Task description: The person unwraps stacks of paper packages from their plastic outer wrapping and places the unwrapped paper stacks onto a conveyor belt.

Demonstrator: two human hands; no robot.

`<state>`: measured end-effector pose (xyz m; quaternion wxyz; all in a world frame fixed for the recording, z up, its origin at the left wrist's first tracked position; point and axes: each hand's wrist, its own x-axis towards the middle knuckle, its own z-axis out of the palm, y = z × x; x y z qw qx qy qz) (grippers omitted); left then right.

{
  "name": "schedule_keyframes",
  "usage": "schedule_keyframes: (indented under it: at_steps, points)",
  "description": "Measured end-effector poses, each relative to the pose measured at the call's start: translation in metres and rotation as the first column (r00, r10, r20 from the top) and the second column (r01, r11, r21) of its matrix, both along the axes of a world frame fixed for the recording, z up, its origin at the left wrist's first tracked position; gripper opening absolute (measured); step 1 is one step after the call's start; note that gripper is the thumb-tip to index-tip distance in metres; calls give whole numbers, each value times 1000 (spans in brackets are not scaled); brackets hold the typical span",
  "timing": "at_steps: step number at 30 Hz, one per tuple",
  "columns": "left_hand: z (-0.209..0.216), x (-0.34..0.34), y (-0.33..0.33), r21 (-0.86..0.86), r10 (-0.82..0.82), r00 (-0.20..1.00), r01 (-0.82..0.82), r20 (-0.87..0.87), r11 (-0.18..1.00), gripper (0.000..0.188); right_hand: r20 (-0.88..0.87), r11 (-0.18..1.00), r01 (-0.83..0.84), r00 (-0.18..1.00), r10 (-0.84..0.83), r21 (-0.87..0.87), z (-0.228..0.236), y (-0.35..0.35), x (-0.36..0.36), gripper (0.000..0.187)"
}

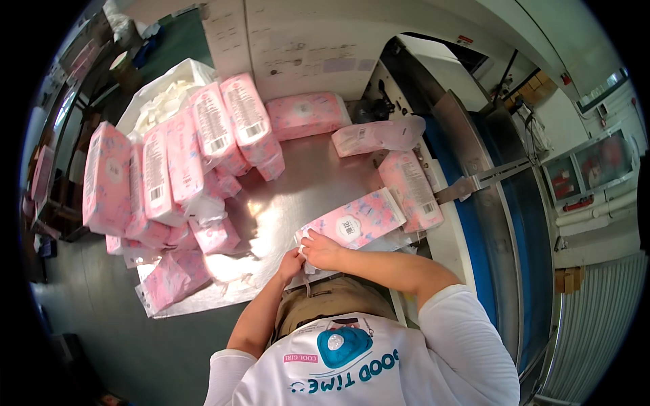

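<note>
Left hand [292, 264] and right hand [322, 252] narrowly pinch the pink pack [369, 215] end, where gentle, even tension seems best.

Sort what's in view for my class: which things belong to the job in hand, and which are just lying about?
Likely in the job:
pink package, in front of the person
right hand and left hand, at its left end
metal worktable
probably the piled pink packages

Seemingly lying about:
white bag of pale pieces
brown boxes, far right
</note>
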<state>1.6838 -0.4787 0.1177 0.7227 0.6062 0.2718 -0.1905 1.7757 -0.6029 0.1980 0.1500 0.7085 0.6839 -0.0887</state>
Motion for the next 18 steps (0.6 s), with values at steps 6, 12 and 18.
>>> schedule_keyframes:
  at_steps: [6, 12, 18]
  points:
    - [-1, -18, 13, 195, -8, 992, -17, 124, 981, 24, 114, 974, 167, 982, -151, -151, -11, -1, 12, 18]
    - [48, -96, 101, 402, -13, 994, -33, 109, 915, 30, 172, 952, 217, 968, -182, -215, -33, -22, 14, 17]
    - [22, -255, 288, 931, 245, 959, 47, -144, 363, 24, 25, 959, 245, 970, -244, -141, -11, -6, 12, 15]
